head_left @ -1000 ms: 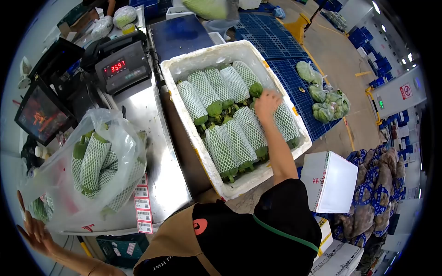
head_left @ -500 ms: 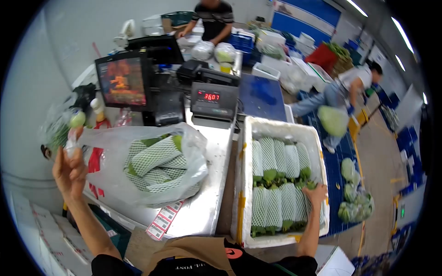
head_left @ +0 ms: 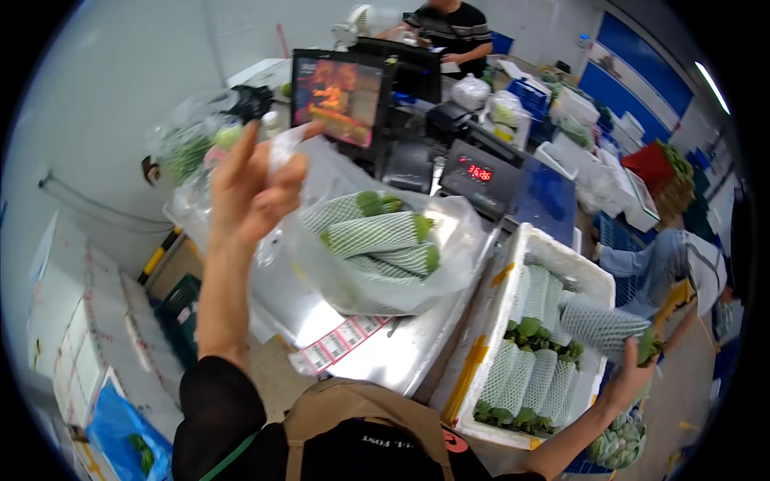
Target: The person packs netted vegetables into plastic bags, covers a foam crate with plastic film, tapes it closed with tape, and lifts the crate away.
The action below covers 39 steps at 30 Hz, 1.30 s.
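Note:
My left hand (head_left: pixel 261 180) pinches the gathered edge of a large clear plastic bag (head_left: pixel 321 272) on the metal table (head_left: pixel 313 317). Inside the bag lie several green vegetables in white foam nets (head_left: pixel 373 234). At the right, my right hand (head_left: pixel 634 373) grips the green end of one netted vegetable (head_left: pixel 605 325), raised and tilted above the white foam box (head_left: pixel 457 401). More netted vegetables fill two rows in that box. A strip of printed labels (head_left: pixel 341 343) lies at the table's front edge, beside the bag.
A scale display (head_left: pixel 481 175) and a lit monitor (head_left: pixel 335 94) stand behind the bag. One person (head_left: pixel 461 36) works at the back, another (head_left: pixel 674 260) bends at the right. White boxes (head_left: pixel 104 321) are stacked at the left.
The view has swung left. My right hand has lifted a netted vegetable out of the box. My left hand has risen, holding the bag's edge.

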Motion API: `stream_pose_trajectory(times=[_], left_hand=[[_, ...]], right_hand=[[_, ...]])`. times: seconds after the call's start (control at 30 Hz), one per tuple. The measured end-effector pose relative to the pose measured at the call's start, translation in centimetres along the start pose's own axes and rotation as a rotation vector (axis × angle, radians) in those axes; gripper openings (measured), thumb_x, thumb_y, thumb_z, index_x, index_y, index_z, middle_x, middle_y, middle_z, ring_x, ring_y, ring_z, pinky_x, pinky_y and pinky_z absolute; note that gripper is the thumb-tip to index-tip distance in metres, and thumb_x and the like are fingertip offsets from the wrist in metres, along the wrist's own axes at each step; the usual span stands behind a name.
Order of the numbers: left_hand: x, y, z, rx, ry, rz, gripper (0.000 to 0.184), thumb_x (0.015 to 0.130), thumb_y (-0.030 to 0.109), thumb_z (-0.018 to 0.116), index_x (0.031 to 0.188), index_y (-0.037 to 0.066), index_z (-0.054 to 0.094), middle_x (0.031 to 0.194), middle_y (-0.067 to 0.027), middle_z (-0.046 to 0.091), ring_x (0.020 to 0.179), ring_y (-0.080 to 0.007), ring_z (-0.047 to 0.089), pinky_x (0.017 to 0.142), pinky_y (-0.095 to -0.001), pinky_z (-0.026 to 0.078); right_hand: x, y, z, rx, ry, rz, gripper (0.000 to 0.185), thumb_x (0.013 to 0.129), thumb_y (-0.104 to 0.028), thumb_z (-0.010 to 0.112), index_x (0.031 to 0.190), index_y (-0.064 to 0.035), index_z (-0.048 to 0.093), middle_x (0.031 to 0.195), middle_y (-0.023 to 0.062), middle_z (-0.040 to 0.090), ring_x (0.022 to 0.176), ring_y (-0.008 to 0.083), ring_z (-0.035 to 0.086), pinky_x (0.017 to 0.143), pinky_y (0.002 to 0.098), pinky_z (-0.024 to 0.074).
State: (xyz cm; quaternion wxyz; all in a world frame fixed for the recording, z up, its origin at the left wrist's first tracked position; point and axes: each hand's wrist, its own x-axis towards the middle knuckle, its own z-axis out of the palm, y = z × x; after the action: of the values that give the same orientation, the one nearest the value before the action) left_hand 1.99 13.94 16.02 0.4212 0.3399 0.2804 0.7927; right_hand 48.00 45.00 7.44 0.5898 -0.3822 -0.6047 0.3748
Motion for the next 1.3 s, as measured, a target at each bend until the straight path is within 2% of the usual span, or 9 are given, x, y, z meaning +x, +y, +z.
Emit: stream_pose_trajectory(times=[0.23,0.4,0.47,0.6,0.7,0.77,0.87,1.23,1.3], left_hand=[[1.1,1.1,0.3,-0.039,-0.119,-0.007,0.076,0.091,0.055,0.042,0.132,-0.008,0.029,0.076,-0.0061,0.048,0.043,-0.005,0.034,0.038,-0.0187,0.027],[-1.3,4.2,-3.3,-0.103,-0.105,-0.098,0.09,0.093,0.049,0.045,0.142,-0.001,-0.011,0.074,-0.0021,0.039,0.044,-0.007,0.029,0.039,-0.0221,0.027],[-1.8,5.6,-4.6,-0.059,-0.064,-0.08,0.088,0.094,0.042,0.047,0.142,0.002,-0.013,0.072,-0.0034,0.04,0.045,-0.0083,0.029,0.04,-0.0244,0.027],[-2.2,6.1,-7.1,0.009,-0.029,-0.004,0.078,0.096,0.036,0.043,0.141,-0.002,-0.009,0.073,-0.0076,0.044,0.046,-0.0103,0.027,0.041,-0.0236,0.028],[-1.5,5.4,-7.1,0.029,-0.048,0.004,0.079,0.097,0.031,0.043,0.143,0.003,-0.015,0.072,-0.0069,0.042,0.046,-0.0101,0.026,0.041,-0.0221,0.028],[-1.1,5.1,-7.2,0.06,-0.03,0.018,0.076,0.098,0.03,0.042,0.143,0.002,-0.012,0.072,-0.0069,0.042,0.045,-0.0096,0.027,0.041,-0.0221,0.028],[-0.2,4.8,-6.7,0.072,-0.051,0.02,0.076,0.098,0.029,0.043,0.143,0.002,-0.011,0.072,-0.0065,0.041,0.045,-0.0092,0.027,0.041,-0.0218,0.029],[-1.6,5.2,-5.8,0.066,-0.039,-0.005,0.075,0.098,0.028,0.041,0.142,0.0,-0.013,0.073,-0.0052,0.04,0.046,-0.0086,0.025,0.041,-0.0227,0.027],[-2.2,5.4,-6.2,0.095,-0.039,0.004,0.071,0.098,0.028,0.041,0.142,-0.004,-0.004,0.072,-0.0054,0.04,0.046,-0.0088,0.024,0.04,-0.023,0.026]], right_hand=[[-6.7,-3.0,21.1,0.6,-0.243,0.22,0.033,0.082,-0.017,0.063,0.11,0.0004,0.055,0.098,0.0099,0.059,0.088,0.0213,0.057,0.083,0.0348,0.046],[-13.5,2.3,32.0,0.337,-1.043,0.379,0.03,0.082,-0.024,0.062,0.097,0.0014,0.059,0.076,0.0062,0.06,0.069,0.0156,0.055,0.064,0.0311,0.047],[-15.0,4.9,31.3,0.226,-0.945,-0.151,0.028,0.082,-0.019,0.061,0.099,0.0036,0.063,0.08,0.0114,0.066,0.069,0.0164,0.061,0.064,0.029,0.0497],[-8.6,4.0,22.0,0.398,-0.678,0.172,0.025,0.081,-0.014,0.061,0.099,0.0016,0.065,0.086,0.0162,0.067,0.072,0.0146,0.063,0.065,0.0265,0.0503],[-2.6,16.5,16.1,-0.336,-0.138,-0.144,0.028,0.078,-0.018,0.062,0.095,0.005,0.065,0.089,0.0212,0.065,0.087,0.0313,0.062,0.076,0.0383,0.0473],[-0.8,21.5,9.4,-1.234,-0.393,0.132,0.036,0.075,-0.029,0.068,0.096,0.0004,0.067,0.105,0.023,0.06,0.102,0.0377,0.054,0.091,0.0479,0.0407],[-3.5,29.3,3.1,-1.59,-0.283,0.209,0.038,0.073,-0.039,0.071,0.08,-0.0008,0.07,0.134,0.0218,0.037,0.121,0.0467,0.032,0.093,0.0697,0.0207],[-4.9,27.3,0.2,-1.465,-0.201,-0.046,0.035,0.069,-0.036,0.073,0.073,-0.0014,0.068,0.127,0.0219,0.044,0.125,0.0477,0.027,0.092,0.0704,0.0186],[-5.5,23.1,-0.1,-1.336,-0.226,0.105,0.042,0.068,-0.032,0.072,0.096,-0.0017,0.062,0.119,0.021,0.048,0.115,0.0415,0.041,0.09,0.0597,0.0327]])
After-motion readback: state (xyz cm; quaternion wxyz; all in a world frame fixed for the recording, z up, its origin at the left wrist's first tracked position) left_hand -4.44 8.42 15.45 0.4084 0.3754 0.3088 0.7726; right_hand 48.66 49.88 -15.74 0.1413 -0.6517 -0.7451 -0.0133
